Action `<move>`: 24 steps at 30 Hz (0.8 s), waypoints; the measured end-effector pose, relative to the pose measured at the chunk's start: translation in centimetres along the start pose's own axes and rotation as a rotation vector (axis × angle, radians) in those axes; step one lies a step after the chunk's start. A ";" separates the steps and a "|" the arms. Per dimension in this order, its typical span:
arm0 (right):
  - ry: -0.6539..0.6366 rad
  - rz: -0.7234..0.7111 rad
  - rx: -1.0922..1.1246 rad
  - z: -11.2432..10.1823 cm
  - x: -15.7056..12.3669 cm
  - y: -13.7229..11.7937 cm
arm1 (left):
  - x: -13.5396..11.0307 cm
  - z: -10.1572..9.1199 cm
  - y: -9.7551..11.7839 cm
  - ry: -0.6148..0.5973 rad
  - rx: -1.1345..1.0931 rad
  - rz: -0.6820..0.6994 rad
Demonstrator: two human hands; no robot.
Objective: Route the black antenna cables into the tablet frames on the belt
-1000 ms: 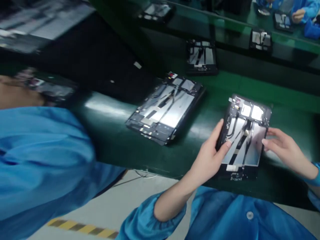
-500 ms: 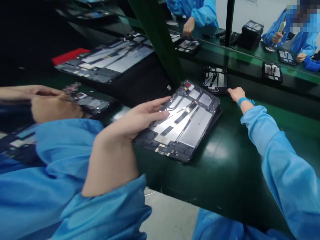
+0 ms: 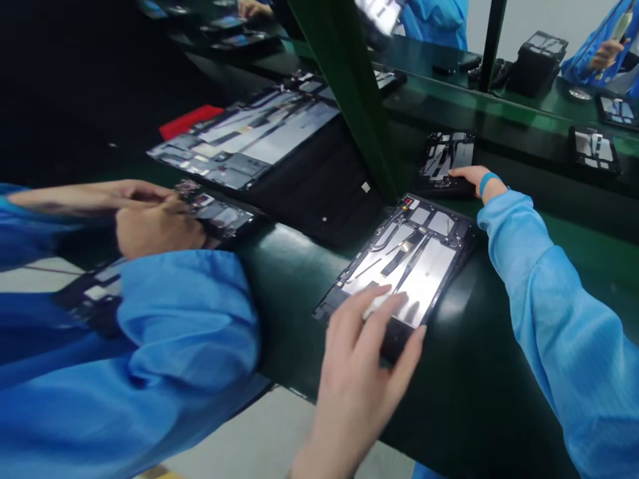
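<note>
An opened tablet housing (image 3: 399, 259) lies on the dark green conveyor belt (image 3: 449, 346), showing silver shielding and black ribbon cables. My left hand (image 3: 359, 372) lies across its near end, fingers spread beside a white tab (image 3: 375, 306). Farther along, my right hand (image 3: 466, 178) rests on the near edge of a second open housing (image 3: 446, 156). A blue wristband circles that wrist. To the left, a co-worker's hands (image 3: 154, 223) are at a third unit (image 3: 219, 219), partly covering it.
A large open unit (image 3: 244, 136) lies on a black mat (image 3: 319, 199) beside a red pad (image 3: 190, 122). A green post (image 3: 349, 100) rises between the belts. Several units and a black stack (image 3: 536, 66) sit on the far bench, where other workers sit.
The view has swung to the left. My left hand has moved from the housing's side to its near end. My right hand has moved onto the second housing's edge.
</note>
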State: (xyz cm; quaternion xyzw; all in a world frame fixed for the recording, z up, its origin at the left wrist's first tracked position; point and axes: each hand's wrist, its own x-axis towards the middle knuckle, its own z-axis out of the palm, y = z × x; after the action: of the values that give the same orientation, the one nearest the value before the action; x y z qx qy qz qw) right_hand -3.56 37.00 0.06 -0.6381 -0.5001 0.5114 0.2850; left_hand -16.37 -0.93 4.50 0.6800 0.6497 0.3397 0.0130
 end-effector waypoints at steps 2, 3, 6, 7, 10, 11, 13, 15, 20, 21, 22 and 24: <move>0.006 0.007 0.105 -0.6 -0.6 -0.3 | -1.0 -0.3 2.2 -0.058 -0.163 0.056; 0.018 0.004 0.147 -1.3 -1.0 -0.5 | -1.5 -0.4 3.2 -0.110 -0.260 0.082; 0.102 -0.032 0.279 -5.6 -3.0 0.1 | -3.1 0.2 5.4 -0.299 -0.518 0.112; 0.147 -0.058 0.344 -7.7 -4.2 0.8 | -3.5 0.7 5.8 -0.345 -0.577 0.100; 0.248 -0.146 0.420 -14.5 -9.8 4.7 | -4.3 2.7 6.2 -0.444 -0.679 0.008; 0.266 -0.143 0.405 -16.5 -12.5 6.5 | -4.3 3.3 6.2 -0.463 -0.696 -0.044; 0.251 -0.091 0.365 -19.4 -19.1 10.4 | -4.1 4.7 6.2 -0.492 -0.714 -0.168; 0.226 0.006 0.350 -20.5 -26.6 14.1 | -3.7 5.9 6.5 -0.561 -0.707 -0.267; 0.195 0.219 0.260 -19.5 -41.6 20.3 | -3.2 8.3 9.2 -0.921 -0.624 -0.250; 0.183 0.223 0.196 -19.5 -43.4 20.9 | -3.4 8.6 9.8 -0.973 -0.600 -0.225; 0.160 0.217 0.108 -19.8 -44.9 21.4 | -3.6 8.9 10.4 -1.010 -0.574 -0.199; 0.077 0.197 -0.125 -21.1 -46.5 22.0 | -4.2 9.2 11.2 -1.043 -0.526 -0.150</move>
State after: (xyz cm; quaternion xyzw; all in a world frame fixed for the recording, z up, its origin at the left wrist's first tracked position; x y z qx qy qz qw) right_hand 24.95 -10.56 4.58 -0.7196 -0.4547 0.4800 0.2121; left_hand -1.88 -2.52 0.68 0.6835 0.4975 0.1082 0.5230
